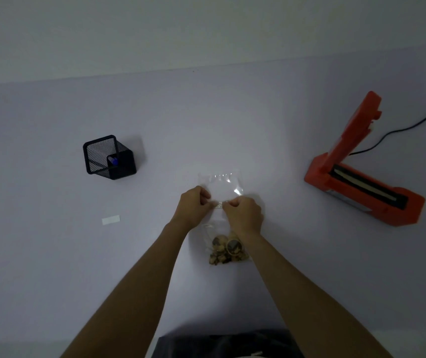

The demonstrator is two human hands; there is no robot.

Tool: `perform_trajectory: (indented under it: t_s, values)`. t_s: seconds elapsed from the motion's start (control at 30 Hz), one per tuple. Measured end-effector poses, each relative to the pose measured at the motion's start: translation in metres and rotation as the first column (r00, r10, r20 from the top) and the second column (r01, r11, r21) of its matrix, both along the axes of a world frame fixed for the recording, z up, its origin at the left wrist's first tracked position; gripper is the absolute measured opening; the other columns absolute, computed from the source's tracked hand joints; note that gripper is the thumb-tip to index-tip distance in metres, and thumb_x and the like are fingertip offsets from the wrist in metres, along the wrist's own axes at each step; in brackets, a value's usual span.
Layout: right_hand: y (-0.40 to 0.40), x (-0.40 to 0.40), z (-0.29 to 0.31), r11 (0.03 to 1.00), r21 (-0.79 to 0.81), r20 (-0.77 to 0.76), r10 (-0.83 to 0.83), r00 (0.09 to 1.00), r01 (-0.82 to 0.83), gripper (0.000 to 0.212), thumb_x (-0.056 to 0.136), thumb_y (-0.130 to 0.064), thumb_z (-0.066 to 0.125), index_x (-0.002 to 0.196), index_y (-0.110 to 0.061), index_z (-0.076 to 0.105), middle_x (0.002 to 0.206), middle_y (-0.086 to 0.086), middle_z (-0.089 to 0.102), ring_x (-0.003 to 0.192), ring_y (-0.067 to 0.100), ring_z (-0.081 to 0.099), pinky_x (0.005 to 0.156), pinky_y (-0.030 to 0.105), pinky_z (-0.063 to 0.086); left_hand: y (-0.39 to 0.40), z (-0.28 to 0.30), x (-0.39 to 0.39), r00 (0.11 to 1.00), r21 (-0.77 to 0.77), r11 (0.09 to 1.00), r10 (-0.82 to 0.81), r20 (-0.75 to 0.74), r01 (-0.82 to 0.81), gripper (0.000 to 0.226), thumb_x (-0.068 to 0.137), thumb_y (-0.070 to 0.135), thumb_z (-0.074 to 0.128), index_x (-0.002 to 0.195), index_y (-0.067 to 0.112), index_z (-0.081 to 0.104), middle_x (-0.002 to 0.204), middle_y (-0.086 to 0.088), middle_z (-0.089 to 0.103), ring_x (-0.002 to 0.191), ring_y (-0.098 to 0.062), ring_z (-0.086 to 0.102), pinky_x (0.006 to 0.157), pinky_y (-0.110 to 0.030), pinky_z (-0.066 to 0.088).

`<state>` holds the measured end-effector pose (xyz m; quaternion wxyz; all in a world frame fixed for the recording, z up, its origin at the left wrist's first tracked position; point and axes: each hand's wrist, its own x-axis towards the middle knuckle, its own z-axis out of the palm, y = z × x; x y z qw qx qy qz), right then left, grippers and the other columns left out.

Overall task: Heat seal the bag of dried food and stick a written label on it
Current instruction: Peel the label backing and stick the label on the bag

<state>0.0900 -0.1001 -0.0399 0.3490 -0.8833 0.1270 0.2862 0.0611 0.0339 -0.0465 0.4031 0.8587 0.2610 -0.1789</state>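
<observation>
Spanning dim room, pale tabletop point(51, 254), blank wall point(206, 29)

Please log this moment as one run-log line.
left hand: pinches label | right hand: pinches label | bag: flat on table | sealer: lid open

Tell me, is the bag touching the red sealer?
Apart. The head view shows bare table between the bag, held by both hands near the middle, and the red sealer off to the right.
</observation>
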Motion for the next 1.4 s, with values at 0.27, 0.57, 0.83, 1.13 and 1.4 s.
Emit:
perform_trajectory:
  t_s: [0.27, 0.57, 0.83, 1.13, 1.4]
  values:
    - [0.001, 0.0, 0.0, 0.999, -0.034, 0.029, 0.037, 0.999, -0.036, 0.012, 0.08, -0.031, 0.064, 0.08, -0.02, 0.069, 0.081, -0.001, 0.072, 0.082, 0.024, 0.066, 0.084, 0.041, 0.051, -0.002, -0.003, 0.002, 0.999, -0.004, 0.999, 0.036, -0.009, -0.036, 0.022, 0.08, 0.017, 0.073, 0.097, 0.01, 0.061, 0.077, 0.004, 0.056, 0.073, -0.009, 0.053, 0.061, -0.009, 0.037]
    - [-0.018, 0.018, -0.001, 0.998, 0.019, 0.011, 0.066, 0.998, -0.066, 0.036, 0.069, -0.032, 0.081, 0.084, -0.016, 0.053, 0.074, -0.004, 0.058, 0.068, 0.02, 0.058, 0.061, 0.031, 0.047, 0.0, -0.004, 0.003, 0.998, -0.034, 0.998, 0.056, -0.014, -0.056, 0.022, 0.079, 0.014, 0.074, 0.096, 0.008, 0.061, 0.072, 0.008, 0.052, 0.073, -0.011, 0.052, 0.061, -0.01, 0.038]
    - [-0.027, 0.032, -0.006, 0.992, 0.076, -0.043, 0.107, 0.993, -0.103, 0.031, 0.071, -0.026, 0.08, 0.077, -0.014, 0.053, 0.065, 0.006, 0.071, 0.056, 0.019, 0.069, 0.064, 0.035, 0.057, 0.0, -0.004, 0.003, 0.998, -0.03, 0.998, 0.051, -0.022, -0.052, 0.021, 0.081, 0.018, 0.072, 0.095, 0.01, 0.06, 0.073, 0.007, 0.052, 0.076, -0.013, 0.053, 0.061, -0.011, 0.036]
    - [-0.025, 0.03, -0.013, 0.99, 0.054, 0.001, 0.129, 0.992, -0.129, 0.038, 0.068, -0.036, 0.081, 0.071, -0.019, 0.047, 0.07, 0.008, 0.069, 0.066, 0.026, 0.067, 0.067, 0.041, 0.057, -0.003, -0.005, 0.004, 0.995, -0.054, 0.994, 0.094, -0.013, -0.095, 0.024, 0.077, 0.021, 0.076, 0.086, 0.014, 0.056, 0.075, 0.004, 0.054, 0.075, -0.013, 0.053, 0.069, -0.022, 0.041]
    - [-0.027, 0.03, -0.014, 0.988, 0.067, -0.01, 0.142, 0.99, -0.142, 0.031, 0.074, -0.028, 0.077, 0.074, -0.018, 0.048, 0.075, 0.012, 0.07, 0.066, 0.025, 0.067, 0.062, 0.033, 0.052, -0.001, -0.005, 0.005, 0.996, -0.049, 0.995, 0.088, -0.026, -0.089, 0.014, 0.081, 0.015, 0.07, 0.086, 0.016, 0.057, 0.069, 0.011, 0.051, 0.074, -0.009, 0.051, 0.056, -0.007, 0.035]
